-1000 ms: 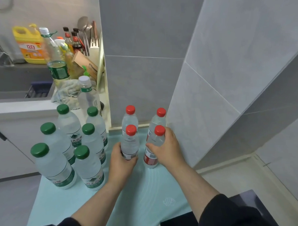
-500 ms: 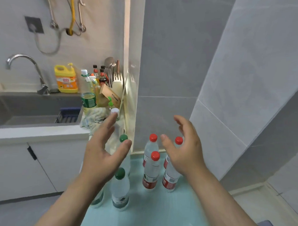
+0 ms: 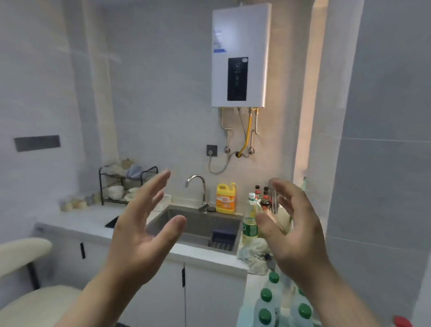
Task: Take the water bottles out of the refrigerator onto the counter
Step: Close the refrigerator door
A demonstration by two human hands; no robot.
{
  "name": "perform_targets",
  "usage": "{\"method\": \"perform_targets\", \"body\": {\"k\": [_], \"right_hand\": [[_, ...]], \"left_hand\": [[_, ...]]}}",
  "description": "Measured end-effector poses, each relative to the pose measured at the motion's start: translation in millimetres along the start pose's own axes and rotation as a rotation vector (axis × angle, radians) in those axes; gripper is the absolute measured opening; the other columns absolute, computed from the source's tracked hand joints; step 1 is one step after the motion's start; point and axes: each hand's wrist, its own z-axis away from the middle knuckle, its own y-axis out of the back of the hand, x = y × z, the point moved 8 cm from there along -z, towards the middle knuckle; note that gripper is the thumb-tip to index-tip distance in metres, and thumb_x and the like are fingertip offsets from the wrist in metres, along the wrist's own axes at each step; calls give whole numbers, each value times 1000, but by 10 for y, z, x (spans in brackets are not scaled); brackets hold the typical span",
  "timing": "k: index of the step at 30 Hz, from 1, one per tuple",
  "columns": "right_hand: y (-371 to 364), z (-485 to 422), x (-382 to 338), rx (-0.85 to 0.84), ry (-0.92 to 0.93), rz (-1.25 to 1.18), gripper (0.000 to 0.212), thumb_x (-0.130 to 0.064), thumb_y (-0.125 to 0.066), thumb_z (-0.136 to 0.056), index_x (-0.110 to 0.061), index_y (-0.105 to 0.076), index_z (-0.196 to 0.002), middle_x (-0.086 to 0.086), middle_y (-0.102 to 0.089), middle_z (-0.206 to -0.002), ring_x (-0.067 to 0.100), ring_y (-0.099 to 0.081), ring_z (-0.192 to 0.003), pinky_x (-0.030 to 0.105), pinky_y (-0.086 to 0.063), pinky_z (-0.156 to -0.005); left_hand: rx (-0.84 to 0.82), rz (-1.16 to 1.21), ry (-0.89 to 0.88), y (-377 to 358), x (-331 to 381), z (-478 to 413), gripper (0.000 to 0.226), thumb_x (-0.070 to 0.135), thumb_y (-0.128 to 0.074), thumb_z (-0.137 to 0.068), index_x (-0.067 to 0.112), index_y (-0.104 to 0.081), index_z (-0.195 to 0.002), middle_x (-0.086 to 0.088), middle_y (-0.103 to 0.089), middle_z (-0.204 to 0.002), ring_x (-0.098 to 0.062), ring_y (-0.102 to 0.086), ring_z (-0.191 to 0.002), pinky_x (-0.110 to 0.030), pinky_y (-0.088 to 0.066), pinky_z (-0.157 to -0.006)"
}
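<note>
Both of my hands are raised in front of me with nothing in them. My left hand has its palm turned inward and its fingers spread straight. My right hand faces it, fingers loosely bent. Low at the right, several green-capped water bottles stand on a pale blue mat, partly hidden behind my right forearm. One red bottle cap shows at the bottom right edge. No refrigerator is in view.
A sink with a tap sits in the grey counter, with a yellow detergent jug, sauce bottles and a cloth beside it. A dish rack stands at the left. A cream chair is at lower left. A water heater hangs above.
My hands let go of the two red-capped bottles on the mat and rose, spread apart. My view swung up and left, from the bottles to the sink wall.
</note>
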Motion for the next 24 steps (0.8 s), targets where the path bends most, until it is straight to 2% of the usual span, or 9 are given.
{"method": "perform_targets", "body": {"k": [4,6,12,16,19,22,24], "right_hand": [[-454,25,-533,-69,100,-157,50,-52,-58,-76,-45,-47,-124,-36,-49,-125,-2,-50,-120,26,-40,-97],[-664,73,-814,-106,137,-241,49,-54,-58,-76,-48,-46,-123,-38,-48,-125,-2,-50,-119,25,-42,-93],[-1552,317,-1917,-193,261,-556,52,-50,-59,-77,-39,-50,-127,-31,-53,-128,-3,-54,-117,20,-43,-94],[-2183,604,-2851,-287,377,-719,58,-46,-62,-79,-23,-53,-131,-13,-56,-132,11,-57,-119,32,-46,-96],[-2579,805,-3490,-318,457,-811,57,-41,-63,-81,-16,-54,-131,-10,-57,-131,14,-57,-121,31,-46,-97],[-2982,1038,-4024,-342,525,-852,58,-41,-63,-83,-13,-53,-133,-13,-55,-133,12,-55,-124,30,-46,-99],[-3282,1163,-4255,-353,535,-844,59,-41,-63,-83,-15,-51,-135,-15,-52,-137,12,-52,-127,36,-47,-101]], "left_hand": [[99,-194,-67,720,580,215,60,38,-64,-81,35,-48,-138,13,-53,-143,-14,-49,-132,-45,-43,-105],[142,-270,-100,1033,883,362,59,42,-65,-82,33,-48,-139,10,-53,-143,-18,-47,-134,-48,-41,-106],[269,-586,-161,2196,1802,785,62,56,-61,-87,29,-47,-140,4,-53,-144,-25,-46,-135,-58,-39,-104],[401,-732,-159,3049,2367,1153,66,60,-61,-85,29,-47,-141,3,-50,-147,-24,-45,-136,-59,-39,-104],[476,-819,-146,3599,2713,1405,68,61,-63,-83,27,-49,-141,0,-51,-146,-25,-45,-135,-62,-37,-103],[495,-926,-129,4119,2929,1618,65,53,-64,-84,26,-49,-141,6,-50,-146,-19,-44,-136,-54,-40,-105],[490,-996,-97,4469,2960,1680,66,45,-63,-81,29,-47,-142,15,-49,-146,-12,-43,-136,-45,-37,-107]]}}
